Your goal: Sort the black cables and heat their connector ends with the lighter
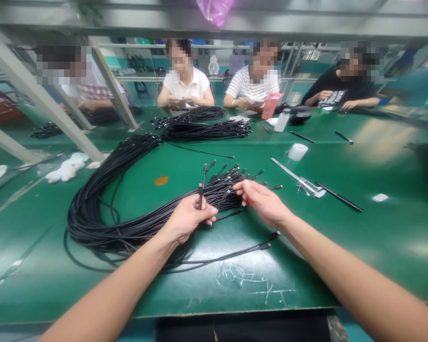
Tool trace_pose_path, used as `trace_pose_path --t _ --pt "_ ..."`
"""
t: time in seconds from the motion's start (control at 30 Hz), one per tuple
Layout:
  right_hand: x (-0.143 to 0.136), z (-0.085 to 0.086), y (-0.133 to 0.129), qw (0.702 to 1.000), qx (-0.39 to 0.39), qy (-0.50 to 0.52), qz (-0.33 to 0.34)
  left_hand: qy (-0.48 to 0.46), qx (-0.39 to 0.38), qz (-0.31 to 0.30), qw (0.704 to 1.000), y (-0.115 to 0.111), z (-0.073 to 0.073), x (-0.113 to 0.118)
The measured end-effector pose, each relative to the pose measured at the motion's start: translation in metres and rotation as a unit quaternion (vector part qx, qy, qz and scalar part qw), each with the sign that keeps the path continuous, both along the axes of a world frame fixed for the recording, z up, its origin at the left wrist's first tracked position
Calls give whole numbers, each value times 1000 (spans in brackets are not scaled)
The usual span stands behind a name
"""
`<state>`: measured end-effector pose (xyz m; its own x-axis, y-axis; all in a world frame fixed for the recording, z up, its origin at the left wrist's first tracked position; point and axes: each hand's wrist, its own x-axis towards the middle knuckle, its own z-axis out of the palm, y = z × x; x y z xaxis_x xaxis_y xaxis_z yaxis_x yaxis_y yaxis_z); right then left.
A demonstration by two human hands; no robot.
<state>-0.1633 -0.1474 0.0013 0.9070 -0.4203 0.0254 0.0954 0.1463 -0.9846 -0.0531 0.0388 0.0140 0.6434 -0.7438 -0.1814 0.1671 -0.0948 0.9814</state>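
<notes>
A large bundle of black cables (83, 213) curves across the green table, its connector ends gathered under and beyond my hands. My left hand (189, 216) is closed around a cable, whose black plug (200, 195) points upward from the fingers. Just right of it, my right hand (262, 199) pinches at the tip of another cable connector (228, 192); the fingers partly hide the contact. Two loose cable ends (267, 242) lie on the table below my right hand. Further cable bundles (207, 130) rest beyond, touching the first one.
On the right lie a caliper (296, 178), a dark pen-like rod (338, 197) and a white roll (297, 152). A white bottle (282, 120) and pink cup (271, 105) stand farther back. Metal struts (46, 95) rise at left near white gloves (67, 167). Several people sit opposite.
</notes>
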Motion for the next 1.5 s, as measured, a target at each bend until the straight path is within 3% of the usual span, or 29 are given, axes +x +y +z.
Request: trace_pose_path --t 0.13,0.27,0.47,0.7,1.37,1.5 --pt "6 14 4 998 -17 -13 60 -8 -16 36 999 -1 0 0" --pt "-1 -1 28 999 19 19 42 -1 -25 42 999 0 -1 0" --pt "1 -16 56 986 85 121 73 -4 -16 35 999 0 0 1" --pt "3 -15 52 989 88 117 31 0 -14 17 1000 -1 0 0" --pt "4 -16 51 989 89 114 29 -9 -9 -32 999 1 3 -3" --pt "6 -16 45 986 108 124 3 0 -12 -28 1000 1 3 -2"
